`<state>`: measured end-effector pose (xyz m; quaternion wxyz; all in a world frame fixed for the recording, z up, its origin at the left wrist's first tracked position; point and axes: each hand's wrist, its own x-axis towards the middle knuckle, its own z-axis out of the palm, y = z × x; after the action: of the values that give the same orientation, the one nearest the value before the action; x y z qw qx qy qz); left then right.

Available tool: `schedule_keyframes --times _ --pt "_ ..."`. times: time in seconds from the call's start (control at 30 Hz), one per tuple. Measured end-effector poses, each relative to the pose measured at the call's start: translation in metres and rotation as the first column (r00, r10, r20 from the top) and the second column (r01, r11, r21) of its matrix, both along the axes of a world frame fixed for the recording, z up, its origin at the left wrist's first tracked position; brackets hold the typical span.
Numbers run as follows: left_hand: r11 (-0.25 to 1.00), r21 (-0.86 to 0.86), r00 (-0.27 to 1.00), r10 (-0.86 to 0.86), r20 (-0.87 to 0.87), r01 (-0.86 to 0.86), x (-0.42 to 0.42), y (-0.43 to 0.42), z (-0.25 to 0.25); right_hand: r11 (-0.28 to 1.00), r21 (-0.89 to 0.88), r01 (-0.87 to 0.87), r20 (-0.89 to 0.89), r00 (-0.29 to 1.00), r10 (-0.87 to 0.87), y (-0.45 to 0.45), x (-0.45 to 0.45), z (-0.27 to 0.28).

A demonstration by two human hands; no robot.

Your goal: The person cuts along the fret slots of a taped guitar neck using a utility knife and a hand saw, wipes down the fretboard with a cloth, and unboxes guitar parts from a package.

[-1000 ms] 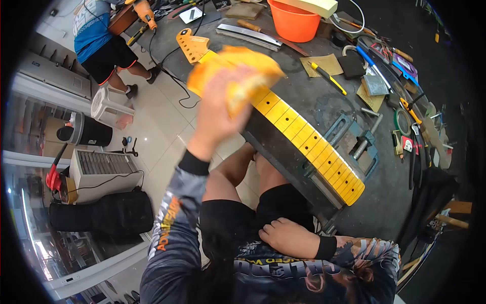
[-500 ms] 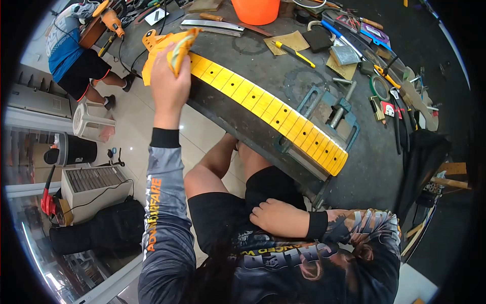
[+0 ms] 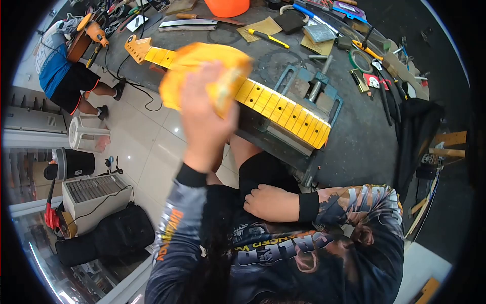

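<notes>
A yellow cloth (image 3: 174, 83) is bunched under my left hand (image 3: 205, 121), which is blurred by motion and closed on it. The cloth lies over the middle of a guitar neck (image 3: 283, 111), hiding part of its fretboard. This neck has a glossy yellow-amber fretboard with black dots, and its headstock (image 3: 137, 49) points to the upper left. Near its wide end, the neck rests over a bench vise (image 3: 316, 88). On my lap rests my right hand (image 3: 271, 202), holding nothing, with its fingers loosely laid over the dark shorts.
The dark workbench (image 3: 354, 157) carries a yellow utility knife (image 3: 268, 38), sandpaper (image 3: 260, 28), green tape (image 3: 360, 60), an orange container (image 3: 228, 6) and several hand tools. At left, another person (image 3: 61, 71) stands beside an orange power tool (image 3: 95, 31). A white stool (image 3: 86, 133) stands on the floor.
My left hand has swept the cloth along the neck from near the headstock toward the middle, uncovering the headstock. The view has shifted slightly. My right hand stays on my lap.
</notes>
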<state>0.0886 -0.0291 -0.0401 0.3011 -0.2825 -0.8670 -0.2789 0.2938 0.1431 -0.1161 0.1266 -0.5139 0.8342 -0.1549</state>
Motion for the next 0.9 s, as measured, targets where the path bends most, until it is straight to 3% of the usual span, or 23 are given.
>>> schedule_keyframes --times 0.1,0.13,0.17,0.2,0.23,0.27,0.3,0.33,0.5,0.57,0.63,0.67,0.7,0.77,0.83,0.9 --pt "0.966 0.075 0.958 -0.257 0.125 0.249 0.08 0.063 0.006 1.0 -0.012 -0.007 0.006 1.0 0.008 -0.003 0.009 -0.015" --pt "0.931 0.11 0.924 -0.36 0.129 0.347 0.102 0.082 0.003 0.954 -0.207 0.217 0.121 0.973 -0.195 -0.006 0.021 -0.034" --pt "0.87 0.206 0.869 -0.477 0.132 0.447 0.121 0.101 -0.002 0.823 -0.361 0.438 0.27 0.894 -0.357 -0.009 0.035 -0.053" --pt "0.763 0.307 0.757 -0.632 0.168 0.569 0.135 0.109 0.007 0.828 -0.357 0.432 0.27 0.897 -0.351 -0.01 0.035 -0.05" --pt "0.641 0.404 0.614 -0.76 0.212 0.653 0.15 0.114 0.008 0.927 -0.219 0.304 0.229 0.94 -0.254 -0.012 0.028 -0.045" --pt "0.426 0.565 0.369 -0.903 0.219 0.707 0.165 0.12 0.002 0.984 -0.07 0.164 0.202 0.968 -0.147 -0.012 0.017 -0.037" --pt "0.36 0.619 0.275 -0.933 0.232 0.698 0.182 0.117 0.003 0.996 0.084 0.023 0.194 0.98 -0.039 -0.012 0.007 -0.028" --pt "0.326 0.64 0.258 -0.945 0.201 0.696 0.191 0.114 0.011 0.966 0.232 -0.112 0.203 0.977 0.065 -0.01 0.002 -0.023" --pt "0.245 0.736 0.138 -0.969 0.204 0.631 0.188 0.084 0.014 0.973 0.216 -0.078 0.142 0.989 0.048 -0.007 0.009 -0.015" --pt "0.313 0.791 0.219 -0.948 0.229 0.526 0.176 0.061 0.008 0.988 0.15 0.021 0.051 0.998 -0.029 -0.001 0.014 -0.018" --pt "0.487 0.87 0.201 -0.862 0.466 0.075 0.183 0.014 0.013 0.991 0.084 0.104 -0.023 0.994 -0.103 0.001 0.02 -0.023" --pt "0.363 0.909 0.229 -0.885 0.405 -0.206 0.183 -0.005 0.007 0.99 0.06 0.124 -0.05 0.991 -0.121 -0.001 0.021 -0.027" --pt "0.255 0.939 0.467 -0.817 0.337 -0.231 0.177 -0.011 0.007 0.988 0.048 0.143 -0.075 0.987 -0.14 -0.002 0.022 -0.03" --pt "0.13 0.979 0.666 -0.718 0.204 -0.16 0.146 -0.027 0.019 0.998 0.022 0.058 -0.063 0.996 -0.057 0.004 0.017 -0.022" --pt "0.107 0.986 0.83 -0.532 0.168 -0.131 0.117 -0.038 0.035 0.999 -0.005 -0.048 -0.058 0.997 0.048 0.006 0.017 -0.018" --pt "0.311 0.95 0.907 -0.408 0.101 0.034 0.089 -0.047 0.037 0.997 -0.011 -0.076 -0.071 0.995 0.075 0.005 0.018 -0.017"
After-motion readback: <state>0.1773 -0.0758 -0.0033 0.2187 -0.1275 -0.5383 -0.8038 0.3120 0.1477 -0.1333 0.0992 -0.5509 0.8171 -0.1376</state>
